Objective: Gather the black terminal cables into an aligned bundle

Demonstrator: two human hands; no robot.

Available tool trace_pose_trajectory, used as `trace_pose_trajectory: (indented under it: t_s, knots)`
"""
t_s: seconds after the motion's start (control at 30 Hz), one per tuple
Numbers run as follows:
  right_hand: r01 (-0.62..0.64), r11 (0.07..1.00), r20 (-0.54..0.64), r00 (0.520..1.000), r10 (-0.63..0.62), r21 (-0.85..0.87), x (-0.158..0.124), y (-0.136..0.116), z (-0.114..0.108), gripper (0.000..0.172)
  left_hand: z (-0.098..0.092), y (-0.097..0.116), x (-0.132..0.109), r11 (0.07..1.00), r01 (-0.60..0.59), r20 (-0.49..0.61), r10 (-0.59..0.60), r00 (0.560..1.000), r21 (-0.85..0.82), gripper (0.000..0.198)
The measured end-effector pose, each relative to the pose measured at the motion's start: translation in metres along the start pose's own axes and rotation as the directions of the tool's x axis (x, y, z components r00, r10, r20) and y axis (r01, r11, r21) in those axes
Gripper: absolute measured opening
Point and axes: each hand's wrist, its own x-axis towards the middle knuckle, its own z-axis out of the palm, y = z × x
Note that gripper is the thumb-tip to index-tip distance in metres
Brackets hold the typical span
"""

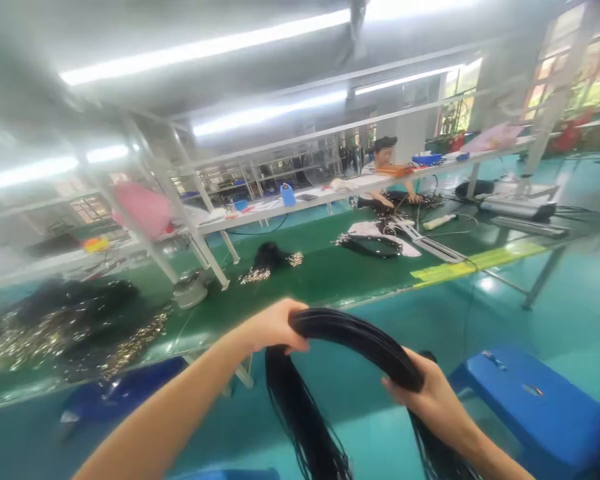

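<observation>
Apparently at a handling step, the left hand (280, 325) and right hand (434, 392) both grasp an arched bundle of black wires (355, 333) in the air before the green table's (315, 272) near edge, the next move likely calling for firm, even support.

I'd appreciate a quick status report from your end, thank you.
Left fingers and right fingers closed around arched bundle of thin black wires. Blue rectangular stool at right. Nothing visibly in the way.

blue stool (540, 403) | yellow strip (480, 264) | blue container (288, 195) on white shelf (266, 213)
</observation>
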Motion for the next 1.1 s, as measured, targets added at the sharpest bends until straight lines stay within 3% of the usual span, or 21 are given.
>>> trace_pose_trajectory:
  t_s: [0.13,0.27,0.37,0.47,0.6,0.7,0.77,0.83,0.9,0.97,1.03,1.1]
  knots:
    - [0.03,0.999,0.028,0.999,-0.029,-0.025,0.032,-0.072,0.017,0.015,-0.044,-0.035,-0.026,0.962,-0.196,0.026,0.205,0.978,-0.19,0.05]
    - [0.072,0.997,0.063,0.995,-0.073,0.013,0.083,-0.133,0.033,0.013,-0.07,-0.089,-0.024,0.798,-0.464,-0.107,0.46,0.881,-0.385,0.095]
    - [0.106,0.994,0.078,0.991,-0.106,-0.004,0.123,-0.162,0.039,0.017,-0.063,-0.148,-0.004,0.707,-0.514,-0.181,0.494,0.851,-0.487,0.115]
    - [0.075,0.997,0.062,0.995,-0.074,-0.015,0.16,-0.186,0.036,0.024,-0.045,-0.197,0.028,0.587,-0.499,-0.236,0.467,0.852,-0.638,0.128]
    - [0.06,0.994,-0.034,0.998,-0.057,0.087,0.223,-0.2,0.025,0.024,-0.031,-0.228,0.08,0.524,-0.412,-0.247,0.357,0.901,-0.745,0.12]
    - [0.031,0.978,-0.073,0.997,-0.016,0.208,0.285,-0.181,0.017,0.017,-0.028,-0.238,0.113,0.427,-0.331,-0.171,0.371,0.913,-0.842,0.126]
    - [-0.063,0.975,-0.081,0.993,0.082,0.215,0.328,-0.152,0.013,0.018,-0.031,-0.246,0.127,0.365,-0.287,-0.129,0.4,0.908,-0.886,0.129]
    - [-0.192,0.971,-0.104,0.973,0.208,0.146,0.37,-0.111,0.008,0.019,-0.04,-0.255,0.135,0.367,-0.228,-0.089,0.359,0.929,-0.902,0.123]
    - [-0.304,0.95,-0.121,0.943,0.311,0.073,0.409,-0.063,0.004,0.016,-0.057,-0.267,0.14,0.411,-0.142,-0.061,0.203,0.977,-0.9,0.103]
    - [-0.377,0.925,-0.081,0.921,0.38,0.05,0.443,-0.013,0.004,0.011,-0.081,-0.282,0.143,0.455,-0.049,-0.081,-0.051,0.995,-0.889,0.071]
    - [-0.473,0.88,0.006,0.881,0.473,0.037,0.472,0.031,0.009,0.013,-0.108,-0.297,0.14,0.489,0.022,-0.134,-0.282,0.95,-0.872,0.046]
    - [-0.565,0.825,0.114,0.82,0.561,0.003,0.498,0.066,0.02,0.018,-0.134,-0.308,0.129,0.519,0.068,-0.182,-0.416,0.891,-0.852,0.037]
